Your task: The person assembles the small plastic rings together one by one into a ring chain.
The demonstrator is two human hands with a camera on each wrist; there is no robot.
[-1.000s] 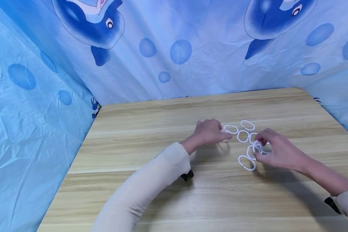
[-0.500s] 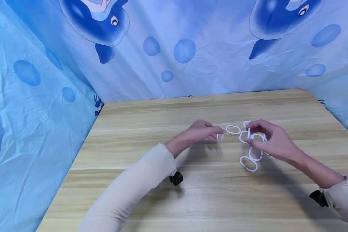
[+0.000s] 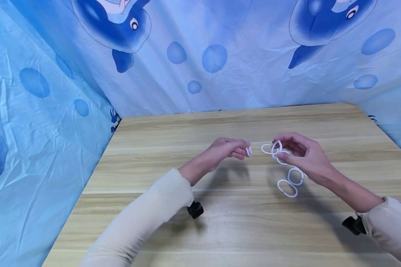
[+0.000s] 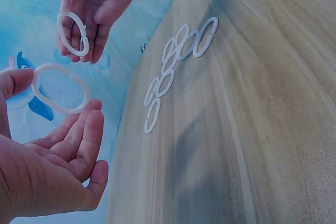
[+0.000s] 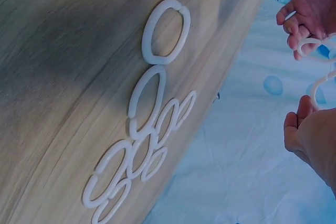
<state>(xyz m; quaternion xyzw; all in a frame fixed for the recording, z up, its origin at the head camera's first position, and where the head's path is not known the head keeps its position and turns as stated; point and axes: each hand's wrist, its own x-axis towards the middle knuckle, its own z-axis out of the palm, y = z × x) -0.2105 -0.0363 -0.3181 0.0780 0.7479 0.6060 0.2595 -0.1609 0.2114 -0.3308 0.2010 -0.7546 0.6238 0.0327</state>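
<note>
Between the thumb and fingers of my left hand (image 3: 222, 151) is a white oval plastic link (image 4: 67, 110), pinched upright above the table. My right hand (image 3: 305, 157) holds a second white oval link (image 4: 61, 33) by its edge, also raised, and this link has a small split in its loop. The two held links are apart, facing each other across a short gap. Below my right hand, several more white oval links (image 5: 147, 36) lie flat in a loose cluster, some touching or overlapping. In the head view the right hand hides part of that cluster.
The pale wood-grain table (image 3: 240, 226) spreads out under both hands. Blue curtain cloth (image 3: 147, 89) with dolphins and bubbles hangs along its back and left sides. A black wrist-camera mount (image 3: 195, 210) sticks out below the left cuff, another (image 3: 354, 225) below the right.
My left hand has drawn back to the left with its link. The right hand has lifted a link off the cluster and moved left and up with it.
</note>
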